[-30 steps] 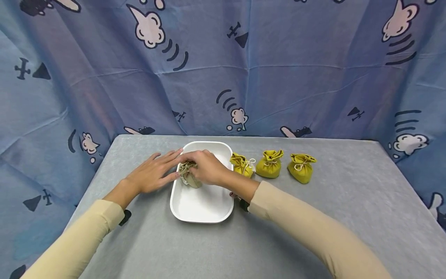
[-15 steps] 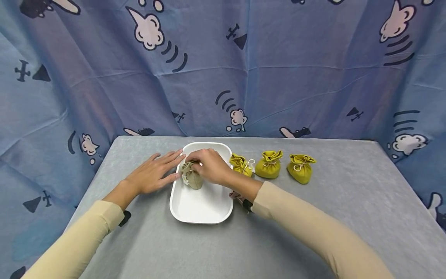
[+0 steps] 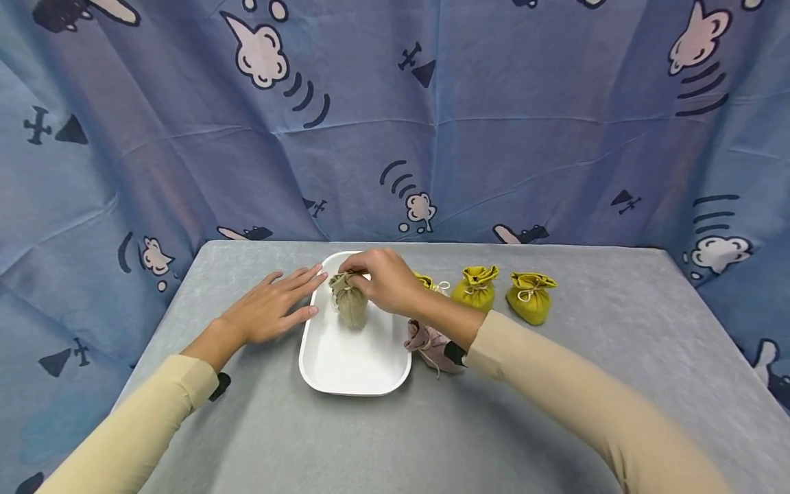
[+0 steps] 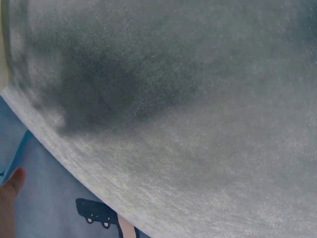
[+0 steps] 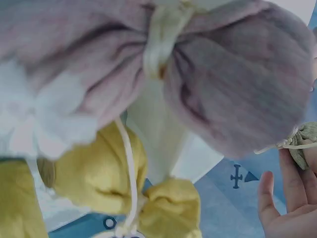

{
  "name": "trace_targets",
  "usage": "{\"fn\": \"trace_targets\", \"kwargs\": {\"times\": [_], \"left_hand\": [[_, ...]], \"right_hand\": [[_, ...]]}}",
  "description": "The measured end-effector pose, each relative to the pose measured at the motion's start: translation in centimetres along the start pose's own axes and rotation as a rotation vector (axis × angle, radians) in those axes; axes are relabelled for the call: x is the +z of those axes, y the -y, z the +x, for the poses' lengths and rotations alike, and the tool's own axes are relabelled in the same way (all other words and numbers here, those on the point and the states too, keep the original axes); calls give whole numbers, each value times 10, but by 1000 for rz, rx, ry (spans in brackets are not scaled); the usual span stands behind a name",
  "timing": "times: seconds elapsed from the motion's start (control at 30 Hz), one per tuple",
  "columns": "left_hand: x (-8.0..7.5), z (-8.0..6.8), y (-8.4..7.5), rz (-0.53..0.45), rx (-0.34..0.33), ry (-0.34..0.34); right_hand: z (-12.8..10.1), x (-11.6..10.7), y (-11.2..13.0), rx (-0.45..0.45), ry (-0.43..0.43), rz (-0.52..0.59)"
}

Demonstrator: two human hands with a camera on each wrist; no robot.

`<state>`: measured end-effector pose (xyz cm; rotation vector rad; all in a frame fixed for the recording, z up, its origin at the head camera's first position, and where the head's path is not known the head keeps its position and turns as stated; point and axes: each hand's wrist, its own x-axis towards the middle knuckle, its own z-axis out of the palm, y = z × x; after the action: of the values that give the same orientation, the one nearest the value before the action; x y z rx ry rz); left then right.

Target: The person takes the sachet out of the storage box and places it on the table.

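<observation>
Both hands are busy at the white tray (image 3: 321, 370). Right hand (image 3: 385, 281) pinches the tied top of the tan pouch (image 3: 350, 302), which stands upright in the far end of the tray. Left hand (image 3: 271, 305) lies flat, fingers straight, touching the tray's left rim. I think the pouch is being set down. Next, the fingers must let go softly. A pink pouch (image 3: 432, 346) waits just right of the tray, yellow pouches (image 3: 476, 288) beyond.
</observation>
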<state>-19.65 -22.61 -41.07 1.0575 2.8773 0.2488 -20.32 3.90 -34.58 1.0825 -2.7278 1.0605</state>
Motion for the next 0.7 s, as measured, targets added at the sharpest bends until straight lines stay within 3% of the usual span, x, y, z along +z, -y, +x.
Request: {"fn": "trace_targets", "kwargs": {"times": [0.47,0.7], "left_hand": [[0,0,0,3,0,5],[1,0,-1,-5,-6,10]], "right_hand": [[-25,-42,23,-90,-28,27],[-44,-64,17,-172,-70,38]]}}
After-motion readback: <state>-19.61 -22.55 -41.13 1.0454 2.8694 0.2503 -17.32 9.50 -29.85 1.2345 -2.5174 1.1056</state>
